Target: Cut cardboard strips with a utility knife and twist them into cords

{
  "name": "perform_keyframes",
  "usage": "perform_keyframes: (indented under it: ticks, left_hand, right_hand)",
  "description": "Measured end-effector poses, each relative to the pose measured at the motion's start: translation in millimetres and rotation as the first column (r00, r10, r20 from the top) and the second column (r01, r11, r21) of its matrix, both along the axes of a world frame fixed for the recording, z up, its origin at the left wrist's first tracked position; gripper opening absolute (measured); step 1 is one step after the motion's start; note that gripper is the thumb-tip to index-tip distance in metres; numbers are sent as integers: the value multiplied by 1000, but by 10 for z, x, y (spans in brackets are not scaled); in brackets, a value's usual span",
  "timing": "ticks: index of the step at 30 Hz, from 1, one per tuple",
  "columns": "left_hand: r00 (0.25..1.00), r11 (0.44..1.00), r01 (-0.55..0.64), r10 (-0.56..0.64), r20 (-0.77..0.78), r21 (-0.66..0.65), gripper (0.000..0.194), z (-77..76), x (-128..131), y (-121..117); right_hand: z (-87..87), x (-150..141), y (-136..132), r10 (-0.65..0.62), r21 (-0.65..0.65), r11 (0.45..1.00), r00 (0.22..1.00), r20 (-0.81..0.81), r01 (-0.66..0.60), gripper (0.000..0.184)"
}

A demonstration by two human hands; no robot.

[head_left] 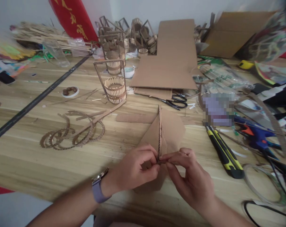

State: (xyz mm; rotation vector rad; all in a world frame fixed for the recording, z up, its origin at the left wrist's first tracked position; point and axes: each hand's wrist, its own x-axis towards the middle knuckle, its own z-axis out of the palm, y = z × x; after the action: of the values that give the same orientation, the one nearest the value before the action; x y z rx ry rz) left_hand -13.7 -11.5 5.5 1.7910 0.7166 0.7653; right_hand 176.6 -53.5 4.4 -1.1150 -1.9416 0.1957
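A narrow corrugated cardboard strip point(159, 134) stretches away from my fingertips with its fluted edge facing up. My left hand point(134, 167), with a watch on the wrist, pinches the strip's near end. Close against it, my right hand point(192, 176) pinches the same end between thumb and fingers. The exact spot they grip is partly hidden by the fingertips. Beneath the strip lies a brown cardboard piece point(176, 126) on the wooden table point(81, 170). Several curled cardboard strips point(86, 134) lie loose to the left.
Small slatted baskets with tall handles point(114, 90) stand farther back. Large cardboard sheets point(173, 53) are behind the scissors point(173, 102). On the right are a yellow-black utility knife point(224, 153), a blue glue gun point(254, 134) and cables. A long dark bar point(46, 93) crosses the left side.
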Motion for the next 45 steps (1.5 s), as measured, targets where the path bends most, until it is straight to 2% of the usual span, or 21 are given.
perform_keyframes:
  ticks: [2, 7, 12, 14, 19, 24, 32, 37, 45]
  left_hand:
    - [1000, 1000, 5, -5, -1, 10, 17, 0, 2, -1]
    - [1000, 999, 30, -31, 1, 45, 17, 4, 11, -1]
    - [999, 986, 7, -13, -36, -164, 22, -38, 3, 17]
    - [999, 979, -16, 5, -54, -205, 26, -61, 3, 22]
    - [1000, 990, -18, 21, 20, -138, 16, -55, 13, 15]
    - [999, 994, -18, 21, 26, -111, 16, -21, 16, -10]
    - [999, 997, 1, 2, 37, -80, 15, -5, 16, -3]
    - [999, 999, 47, -46, 11, -26, 19, 23, 11, 4]
    - [999, 990, -1, -4, -32, -143, 26, -41, 12, -2]
  right_hand:
    - [4, -2, -3, -23, -19, 1000, 1000, -16, 23, 18]
    - [-37, -17, -10, -59, -139, 990, 980, -192, 33, 15]
    - [-50, -18, -15, -3, -11, 1000, 993, -119, 1, 22]
    - [-40, -17, -9, 17, 22, 1000, 998, -68, -16, 22]
    - [-46, -18, 19, 40, 47, 998, 999, 1, -40, 19]
    - [-46, -19, 14, 14, 36, 999, 1000, 4, -14, 19]
    - [2, 13, 4, -46, -56, 997, 999, -13, 45, 8]
    - [-18, 21, 4, -87, -140, 988, 990, -114, 71, 13]
    - [-14, -27, 11, 34, 16, 999, 998, -54, -33, 14]
